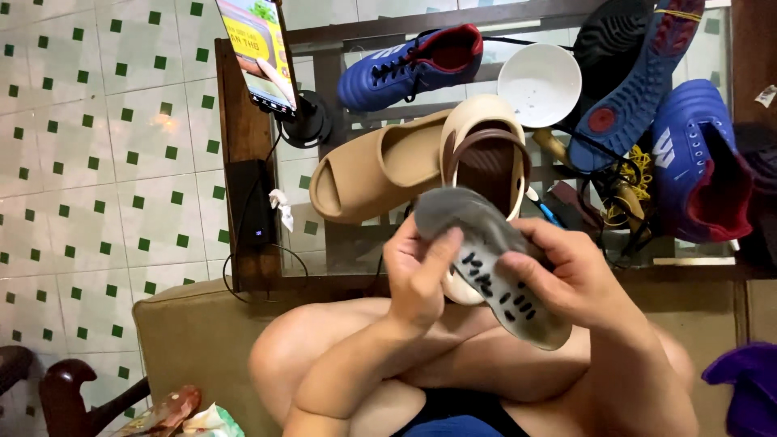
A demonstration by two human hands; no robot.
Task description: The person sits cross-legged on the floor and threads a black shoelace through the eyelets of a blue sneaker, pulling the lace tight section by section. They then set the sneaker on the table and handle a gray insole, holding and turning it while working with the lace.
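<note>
A glass table [518,243] holds a tan slide [380,166] and blue shoes [405,69]. Near it, left hand [417,275] and right hand [562,275] both pinch a grey insole [486,251], fingers curled around its edges.

1. My left hand [421,275] is bare: no glove, ring or watch that I can see.
2. My right hand [566,279] is bare too, with short, plain nails.
3. Both forearms are uncovered; no sleeve reaches them.
4. My knees and thighs are bare as well, filling the frame from 7 to 5 o'clock.
5. At 6 o'clock sit my dark shorts [461,409], with a strip of bright blue cloth [453,427] at the bottom edge.
</note>
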